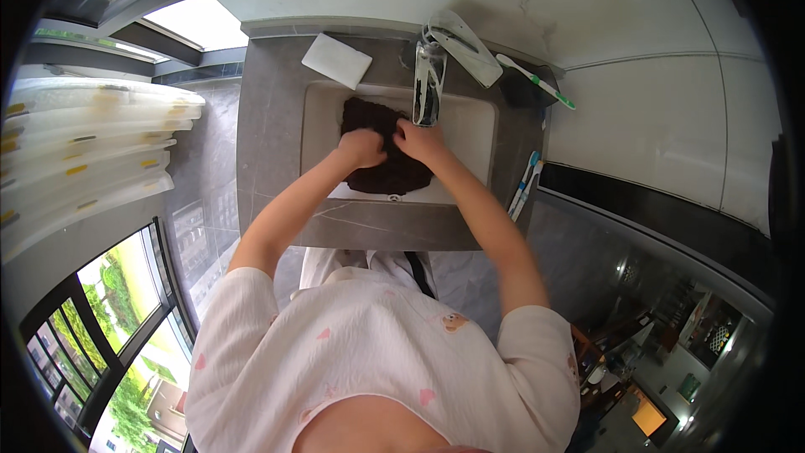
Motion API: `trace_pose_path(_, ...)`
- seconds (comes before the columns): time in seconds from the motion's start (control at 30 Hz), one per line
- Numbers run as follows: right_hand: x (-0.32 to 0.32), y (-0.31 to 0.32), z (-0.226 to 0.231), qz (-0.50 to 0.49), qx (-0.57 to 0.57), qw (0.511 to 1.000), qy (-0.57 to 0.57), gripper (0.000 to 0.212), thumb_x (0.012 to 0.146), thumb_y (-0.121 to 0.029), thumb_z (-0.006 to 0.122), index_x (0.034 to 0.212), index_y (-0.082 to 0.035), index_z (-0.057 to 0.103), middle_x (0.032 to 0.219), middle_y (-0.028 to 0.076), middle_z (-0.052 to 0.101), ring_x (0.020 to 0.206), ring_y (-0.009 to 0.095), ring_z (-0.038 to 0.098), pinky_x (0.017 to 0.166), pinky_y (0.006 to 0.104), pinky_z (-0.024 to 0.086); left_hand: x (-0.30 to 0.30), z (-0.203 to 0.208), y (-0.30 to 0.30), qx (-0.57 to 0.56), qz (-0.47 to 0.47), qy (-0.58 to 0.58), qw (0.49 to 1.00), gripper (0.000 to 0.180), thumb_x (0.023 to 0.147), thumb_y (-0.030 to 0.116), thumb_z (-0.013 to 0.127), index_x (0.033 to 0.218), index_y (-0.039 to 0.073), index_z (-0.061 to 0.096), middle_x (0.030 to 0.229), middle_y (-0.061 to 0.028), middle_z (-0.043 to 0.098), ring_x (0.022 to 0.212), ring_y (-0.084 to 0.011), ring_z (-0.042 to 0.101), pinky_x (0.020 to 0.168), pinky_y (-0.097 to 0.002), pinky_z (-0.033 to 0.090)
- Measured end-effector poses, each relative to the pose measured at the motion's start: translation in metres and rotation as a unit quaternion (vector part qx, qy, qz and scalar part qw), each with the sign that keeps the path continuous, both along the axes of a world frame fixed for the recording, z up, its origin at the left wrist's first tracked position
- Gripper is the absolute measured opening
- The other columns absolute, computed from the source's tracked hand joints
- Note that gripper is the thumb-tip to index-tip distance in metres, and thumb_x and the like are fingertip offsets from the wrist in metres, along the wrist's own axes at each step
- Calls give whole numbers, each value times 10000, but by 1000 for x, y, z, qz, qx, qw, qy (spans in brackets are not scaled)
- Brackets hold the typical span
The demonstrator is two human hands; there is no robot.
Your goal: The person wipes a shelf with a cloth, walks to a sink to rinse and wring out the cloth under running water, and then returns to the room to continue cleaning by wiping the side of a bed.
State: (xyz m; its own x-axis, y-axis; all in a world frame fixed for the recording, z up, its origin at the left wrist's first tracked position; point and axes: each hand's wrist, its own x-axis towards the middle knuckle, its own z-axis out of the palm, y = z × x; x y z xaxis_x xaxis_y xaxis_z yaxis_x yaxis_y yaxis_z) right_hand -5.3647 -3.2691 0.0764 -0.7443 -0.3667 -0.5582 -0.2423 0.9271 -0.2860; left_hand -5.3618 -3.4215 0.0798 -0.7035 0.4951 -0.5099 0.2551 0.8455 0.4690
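Observation:
A dark brown cloth [390,174], perhaps a towel, lies bunched up in a white rectangular sink [480,138]. My left hand [364,148] is closed on the middle of it, fingers curled into the fabric. Just to its right, my right hand [419,142] grips the upper right part of the cloth, its fingertips partly hidden. Directly beyond my right hand stands a shiny metal faucet [428,84], its spout reaching over the basin. Whether water is running cannot be made out.
On the grey counter [272,117] lie a white flat pack [337,60] at the back left and, behind the faucet, a clear flat object [466,48]. A green-and-white toothbrush [537,81] rests at the back right; blue-and-white toothbrushes [525,184] lie along the right edge. A curtain [92,143] hangs left.

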Motion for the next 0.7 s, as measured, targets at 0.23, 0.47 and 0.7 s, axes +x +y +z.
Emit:
trace_pose_path(0.23, 8, 8, -10, 42, 30, 999, -2, 377, 584, -317, 587, 930, -185, 513, 714, 74, 567, 716, 243, 535, 679, 397, 370, -1, 0, -6, -13, -120, -88, 989, 269, 617, 299, 544, 846, 158, 561, 889, -111, 524, 829, -253, 508, 697, -352, 426)
trace_pose_path(0.47, 14, 6, -6, 89, 75, 983, 144, 487, 558, -351, 612, 998, -208, 461, 735, 55, 560, 759, 245, 527, 753, 399, 330, -1, -4, 4, -43, -169, -123, 977, 324, 589, 300, 582, 868, 148, 514, 926, -144, 474, 861, -278, 476, 695, -355, 418)
trace_pose_path(0.7, 2, -3, 2, 8, 82, 996, 40, 420, 560, -238, 598, 960, -187, 479, 882, 82, 548, 815, 219, 527, 722, 398, 362, 7, -14, 6, -29, -61, -61, 996, 368, 594, 275, 581, 905, 101, 489, 975, -164, 463, 914, -295, 456, 761, -350, 391)
